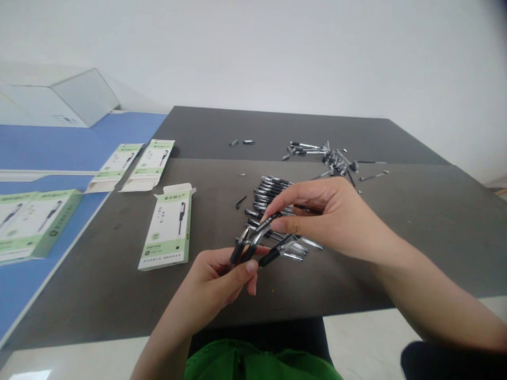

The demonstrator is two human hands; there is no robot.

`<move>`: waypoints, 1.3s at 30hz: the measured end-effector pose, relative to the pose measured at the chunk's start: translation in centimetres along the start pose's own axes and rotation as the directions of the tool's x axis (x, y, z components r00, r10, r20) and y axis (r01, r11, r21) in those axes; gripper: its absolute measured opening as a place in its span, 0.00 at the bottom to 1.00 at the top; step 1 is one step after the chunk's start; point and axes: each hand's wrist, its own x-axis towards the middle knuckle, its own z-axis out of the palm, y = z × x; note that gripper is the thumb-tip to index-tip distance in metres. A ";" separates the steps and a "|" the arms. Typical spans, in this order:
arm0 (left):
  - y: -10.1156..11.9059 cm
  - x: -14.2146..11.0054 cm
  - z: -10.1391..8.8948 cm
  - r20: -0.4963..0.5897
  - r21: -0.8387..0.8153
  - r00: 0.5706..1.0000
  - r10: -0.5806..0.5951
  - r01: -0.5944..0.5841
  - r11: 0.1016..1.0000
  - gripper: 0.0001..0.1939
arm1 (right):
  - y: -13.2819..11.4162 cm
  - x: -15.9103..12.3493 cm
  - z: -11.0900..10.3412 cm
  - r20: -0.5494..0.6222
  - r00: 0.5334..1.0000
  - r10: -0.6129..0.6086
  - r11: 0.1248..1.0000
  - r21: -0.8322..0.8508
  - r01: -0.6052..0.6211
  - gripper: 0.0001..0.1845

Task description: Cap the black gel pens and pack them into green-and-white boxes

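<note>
My left hand (pixel 224 279) is closed around a few black-gripped gel pens (pixel 238 249) near the table's front. Above it, my right hand (pixel 317 214) pinches the black cap end of a pen (pixel 266 222) between thumb and fingertips. That pen slants down toward the left hand; whether it is one of the pens held there I cannot tell. Behind and below my hands lies a row of capped gel pens (pixel 273 182) on the dark table, partly covered by the right hand. A single dark pen clip or cap piece (pixel 241 201) rests left of the row.
An open pen box (pixel 168 227) lies left of my hands on the dark table (pixel 119 295). Two flatter boxes (pixel 148 163) are behind it, and more boxes (pixel 43 221) sit on the blue surface. Loose pen parts (pixel 338 161) are heaped at the back right.
</note>
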 end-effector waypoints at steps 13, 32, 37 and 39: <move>0.0 -0.3 -0.2 0.021 0.026 1.000 -0.016 0.015 1.000 0.14 | -1.3 -0.6 -1.3 0.028 0.998 -0.049 0.983 -0.178 0.054 0.01; 0.1 -0.1 -0.2 0.130 0.057 0.988 -0.080 0.073 0.996 0.18 | -1.2 -0.6 -1.3 0.292 0.943 -0.158 0.927 -0.284 0.244 0.05; -0.2 -0.1 -0.4 0.108 0.226 0.993 -0.046 0.020 0.974 0.23 | -0.5 -0.2 -0.8 0.339 0.927 -0.161 0.926 -0.273 0.261 0.07; -0.4 -0.2 -0.6 0.097 0.266 0.995 -0.034 0.007 0.964 0.24 | 0.0 -0.1 -0.5 0.326 0.936 -0.129 0.946 -0.243 0.215 0.07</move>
